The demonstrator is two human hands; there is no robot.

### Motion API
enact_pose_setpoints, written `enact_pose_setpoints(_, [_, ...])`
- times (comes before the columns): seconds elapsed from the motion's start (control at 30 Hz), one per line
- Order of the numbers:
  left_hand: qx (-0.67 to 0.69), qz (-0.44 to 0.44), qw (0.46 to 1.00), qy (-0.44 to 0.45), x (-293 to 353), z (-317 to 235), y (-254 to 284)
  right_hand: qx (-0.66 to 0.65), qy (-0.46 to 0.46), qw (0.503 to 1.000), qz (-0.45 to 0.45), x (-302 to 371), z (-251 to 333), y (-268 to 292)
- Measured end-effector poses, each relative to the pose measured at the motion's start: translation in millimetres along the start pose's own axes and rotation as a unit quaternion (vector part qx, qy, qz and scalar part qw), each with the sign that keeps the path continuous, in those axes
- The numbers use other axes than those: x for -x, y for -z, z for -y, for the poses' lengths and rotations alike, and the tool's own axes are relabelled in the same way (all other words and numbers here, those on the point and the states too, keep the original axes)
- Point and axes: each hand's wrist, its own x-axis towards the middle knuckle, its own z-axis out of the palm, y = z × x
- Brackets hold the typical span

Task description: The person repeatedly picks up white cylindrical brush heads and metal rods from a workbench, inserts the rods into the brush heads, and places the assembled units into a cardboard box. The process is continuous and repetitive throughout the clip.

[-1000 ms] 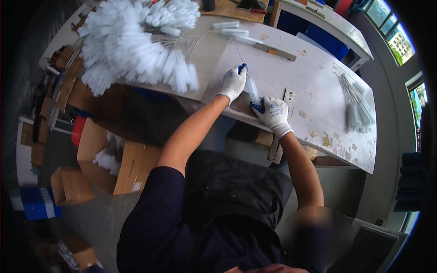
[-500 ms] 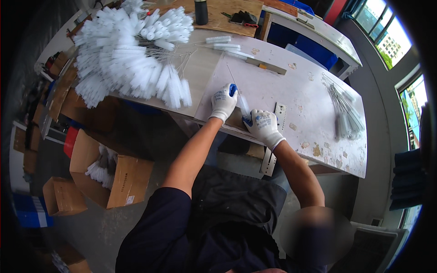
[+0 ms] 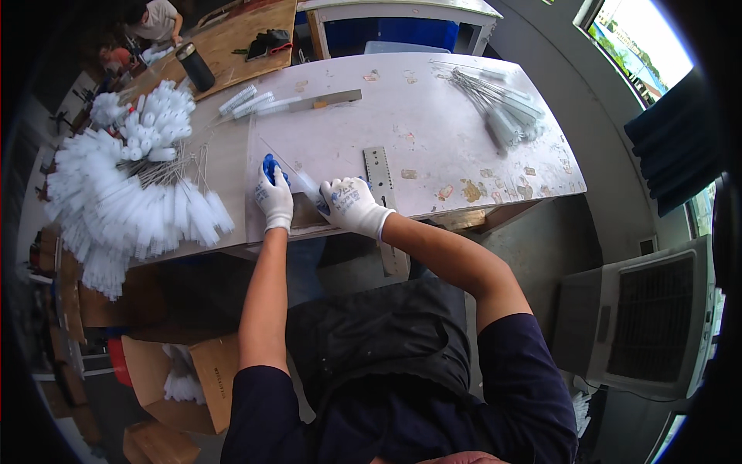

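Observation:
A tube brush with white bristles (image 3: 308,184) and a thin wire stem lies slantwise between my gloved hands at the table's near edge. My left hand (image 3: 274,197), in a white glove with blue fingertips, is closed at the wire stem, its fingers curled. Around the bristled end, my right hand (image 3: 352,204) is closed in a matching glove. Its fingers partly hide the brush's lower end. A flat grey metal piece (image 3: 308,215) sits below the brush at the edge. Just right of it, a perforated metal strip (image 3: 378,168) lies on the table.
A big heap of white brushes (image 3: 116,193) covers the table's left end. Another bundle of brushes (image 3: 506,116) lies at the right. A metal bar (image 3: 340,98) and a few brushes (image 3: 251,100) lie farther back, near a black bottle (image 3: 195,68). An open carton (image 3: 212,379) stands lower left.
The whole view has swung to the right, so the table and heap appear farther left. People at the far left have come into sight. Both hands keep their grip on the brush.

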Motion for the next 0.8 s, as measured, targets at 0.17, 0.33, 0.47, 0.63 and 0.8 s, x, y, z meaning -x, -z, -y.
enact_pose_setpoints(0.17, [-0.129, -0.068, 0.983, -0.110, -10.4, 16.1, 2.4, 0.027, 0.045, 0.996, 0.074, -22.2, 11.0, 17.0])
enact_pose_setpoints(0.33, [-0.064, -0.047, 0.994, -0.070, -1.8, 5.8, 0.6, -0.032, 0.015, 0.998, -0.052, -2.2, 14.0, 63.9])
enact_pose_setpoints(0.47, [0.045, 0.013, 0.999, 0.014, -2.7, 4.4, 4.8, -0.046, -0.031, 0.995, -0.087, 22.4, -31.9, 91.2])
enact_pose_setpoints(0.63, [-0.051, 0.015, 0.999, 0.009, -7.4, 11.8, -1.6, 0.131, -0.101, 0.961, -0.221, 67.0, -208.2, 80.0])
enact_pose_setpoints(0.8, [-0.076, 0.017, 0.997, 0.009, -8.8, 14.9, -1.5, 0.239, -0.233, 0.924, -0.185, 105.0, -311.2, 133.1])
